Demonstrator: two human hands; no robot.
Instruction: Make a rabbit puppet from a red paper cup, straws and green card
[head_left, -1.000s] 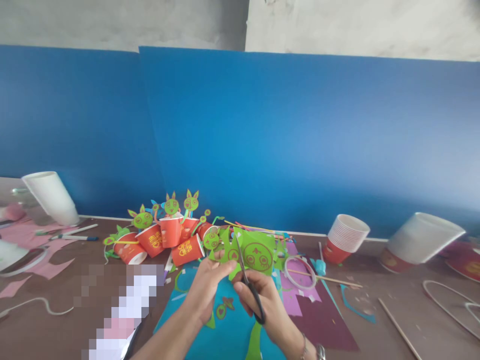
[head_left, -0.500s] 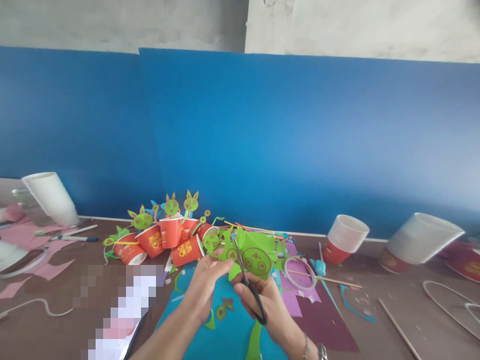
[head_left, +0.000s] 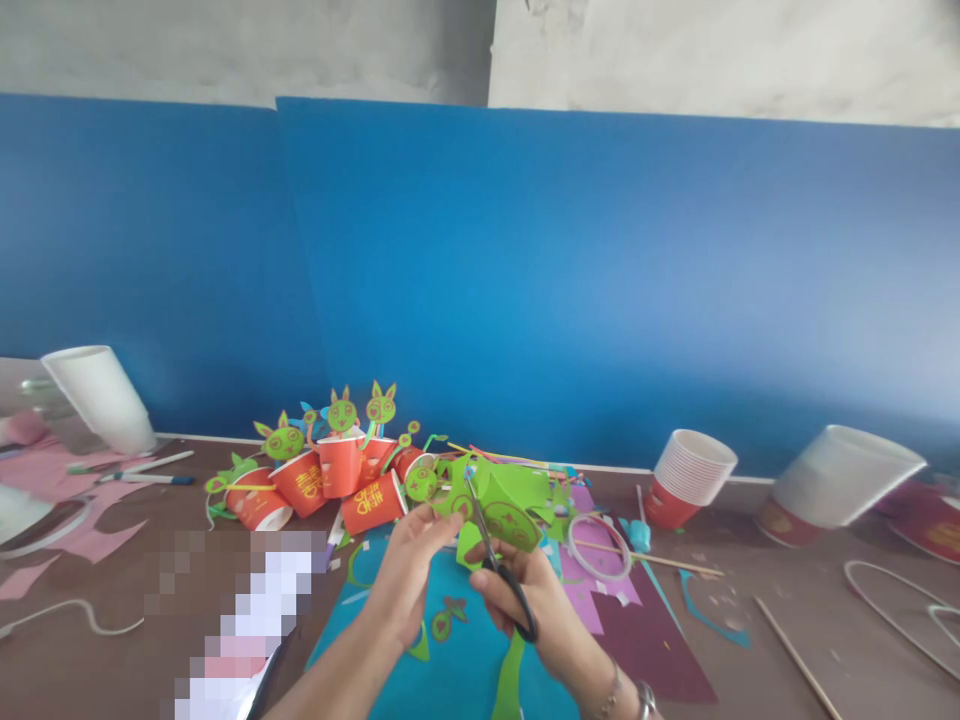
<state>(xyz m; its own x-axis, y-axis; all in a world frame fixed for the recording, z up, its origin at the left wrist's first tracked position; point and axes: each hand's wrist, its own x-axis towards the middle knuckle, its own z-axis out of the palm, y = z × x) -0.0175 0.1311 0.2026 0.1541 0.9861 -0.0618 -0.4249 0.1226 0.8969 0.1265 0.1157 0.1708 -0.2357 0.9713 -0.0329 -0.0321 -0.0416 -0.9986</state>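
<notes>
My left hand (head_left: 409, 565) pinches the left part of a green paper sheet (head_left: 514, 485) with round faces drawn on it. Black-handled scissors (head_left: 514, 600) are in my right hand (head_left: 536, 605), their blades pointing up and away across the green paper. Below my hands lies a blue sheet (head_left: 405, 685) with small green cut-outs (head_left: 441, 626) and a curved green strip (head_left: 508, 685) on it. Behind my left hand, red paper cups (head_left: 373, 502) stand or lie in a cluster, several with green animal faces (head_left: 381, 404) on top.
A stack of cups (head_left: 686, 480) stands right of a tape ring (head_left: 600, 547) on purple paper. Larger white cups (head_left: 840, 480) lean farther right, near a wooden stick (head_left: 799, 660). Pink paper scraps (head_left: 97, 530) and pens (head_left: 150, 478) lie left. A blue panel (head_left: 480, 270) rises behind.
The right part of the green paper has tilted, so its large drawn face looks flatter. My right hand and the scissors have shifted slightly right. My left hand stays nearly in place.
</notes>
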